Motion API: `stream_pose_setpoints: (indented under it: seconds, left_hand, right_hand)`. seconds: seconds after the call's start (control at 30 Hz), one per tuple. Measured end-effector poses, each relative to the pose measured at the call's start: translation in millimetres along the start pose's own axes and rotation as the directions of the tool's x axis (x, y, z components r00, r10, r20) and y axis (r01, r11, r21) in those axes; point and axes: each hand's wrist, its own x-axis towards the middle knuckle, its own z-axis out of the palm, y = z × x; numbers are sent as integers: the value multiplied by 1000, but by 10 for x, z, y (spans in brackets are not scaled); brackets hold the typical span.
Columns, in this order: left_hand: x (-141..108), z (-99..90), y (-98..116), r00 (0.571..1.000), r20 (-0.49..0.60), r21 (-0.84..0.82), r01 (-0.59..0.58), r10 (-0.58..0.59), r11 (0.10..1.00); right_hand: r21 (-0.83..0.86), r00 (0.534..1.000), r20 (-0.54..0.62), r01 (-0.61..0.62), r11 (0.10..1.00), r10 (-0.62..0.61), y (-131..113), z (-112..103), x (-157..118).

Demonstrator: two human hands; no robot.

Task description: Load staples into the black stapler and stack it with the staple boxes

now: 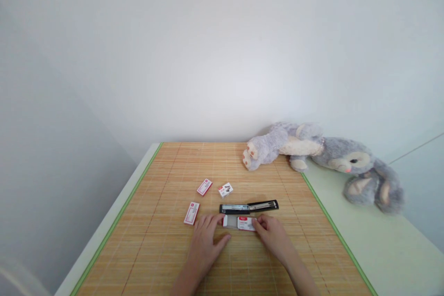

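Observation:
A black stapler (pixel 234 209) lies opened out flat on the mat, its metal inner parts facing up. Just in front of it is a small red-and-white staple box (pixel 245 223), with a pale grey section showing between its label and its left end. My right hand (pixel 274 237) pinches the box at its right end. My left hand (pixel 207 236) rests by the opposite end, fingers stretched out and fingertips at the red-and-white edge, thumb apart. What lies under those fingertips is hidden.
Two red-and-white boxes, a near one (pixel 192 213) and a farther one (pixel 204 187), lie left of the stapler. A small white box with a black picture (pixel 225 189) sits behind it. A grey plush rabbit (pixel 301 146) lies across the back right of the bamboo mat (pixel 156 259).

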Motion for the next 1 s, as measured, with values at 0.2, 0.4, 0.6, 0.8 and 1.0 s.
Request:
stream_pose_setpoints:
  seconds: [0.2, 0.4, 0.6, 0.8, 1.0]
  left_hand:
    - [16, -34, 3, 1000, 20, -34, 0, 1, 999]
    - [-3, 45, -44, 990, -144, 48, -1, 8, 999]
    - [26, 62, 4, 996, -83, 74, -34, 40, 997]
    - [38, 100, -13, 995, -99, 87, -13, 22, 996]
    - [9, 97, -55, 992, -121, 54, -35, 41, 998]
  right_hand:
    - [-62, 1000, -4, 19, 998, -20, -24, -73, -44]
    - [109, 996, -36, 84, 990, -81, -406, -186, 2]
    - [325, 997, 5, 74, 943, -80, -737, 238, 157]
    - [395, 1000, -28, 19, 919, -8, -712, 574, 267]
    - [334, 992, -76, 117, 935, -97, -815, 445, 292]
